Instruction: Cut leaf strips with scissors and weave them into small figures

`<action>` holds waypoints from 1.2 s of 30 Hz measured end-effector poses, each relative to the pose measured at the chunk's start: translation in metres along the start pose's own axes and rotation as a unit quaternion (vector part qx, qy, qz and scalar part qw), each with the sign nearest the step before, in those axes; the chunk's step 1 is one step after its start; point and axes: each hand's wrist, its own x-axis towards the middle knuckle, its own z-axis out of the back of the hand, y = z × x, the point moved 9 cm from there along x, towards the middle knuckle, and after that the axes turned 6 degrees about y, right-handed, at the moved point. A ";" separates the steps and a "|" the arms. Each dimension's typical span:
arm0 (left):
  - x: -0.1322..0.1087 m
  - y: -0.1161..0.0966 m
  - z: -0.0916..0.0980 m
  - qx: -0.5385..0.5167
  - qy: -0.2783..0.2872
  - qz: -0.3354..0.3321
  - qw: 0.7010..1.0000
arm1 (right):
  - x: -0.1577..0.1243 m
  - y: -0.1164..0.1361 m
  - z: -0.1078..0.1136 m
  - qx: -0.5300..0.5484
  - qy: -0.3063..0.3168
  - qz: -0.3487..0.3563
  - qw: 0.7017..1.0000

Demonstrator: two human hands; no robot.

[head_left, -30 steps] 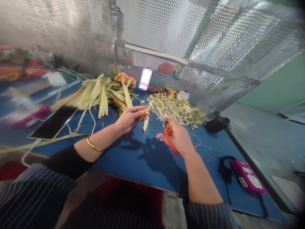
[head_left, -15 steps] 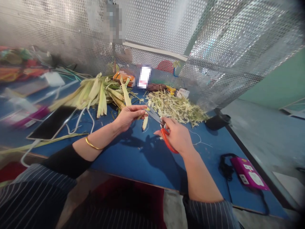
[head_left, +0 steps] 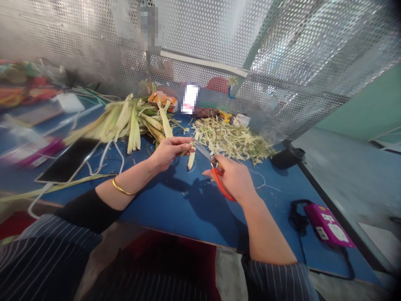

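Note:
My left hand, with a gold bangle on the wrist, is closed in a pinch on a pale piece of corn husk. A narrow husk strip shows just below those fingertips; whether it hangs from them or lies on the table I cannot tell. My right hand grips red-handled scissors, their blades pointing up and left to the pinched husk. Behind my left hand lies a bundle of long husks. Beyond the scissors spreads a heap of shredded husk.
On the blue table a phone with a white cable lies left. A black cylinder and a magenta box with a black cord are at right. A lit, blurred screen stands before the perforated metal screen.
Both hands keep nearly the same place. The scissors and my right hand have shifted very slightly, and the husk stays pinched in my left hand.

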 end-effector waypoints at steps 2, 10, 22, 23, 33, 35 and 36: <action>0.000 0.001 0.000 0.000 0.002 0.003 1.000 | 0.000 0.001 -0.001 -0.005 0.002 -0.003 1.000; -0.001 0.001 -0.001 0.001 0.004 0.008 1.000 | -0.002 -0.004 -0.001 0.070 -0.036 -0.037 0.996; -0.017 0.000 -0.034 0.149 0.060 -0.030 0.987 | -0.001 -0.031 -0.026 0.513 -0.093 -0.174 0.835; -0.018 0.001 -0.036 0.154 0.066 -0.029 0.985 | -0.002 -0.030 -0.028 0.526 -0.088 -0.177 0.827; -0.020 0.009 -0.043 0.218 0.108 -0.025 0.970 | -0.001 -0.026 -0.037 0.576 -0.056 -0.172 0.797; -0.020 0.009 -0.044 0.222 0.112 -0.024 0.968 | -0.001 -0.024 -0.036 0.576 -0.047 -0.168 0.799; -0.021 0.009 -0.045 0.226 0.113 -0.025 0.967 | -0.001 -0.023 -0.036 0.575 -0.043 -0.164 0.800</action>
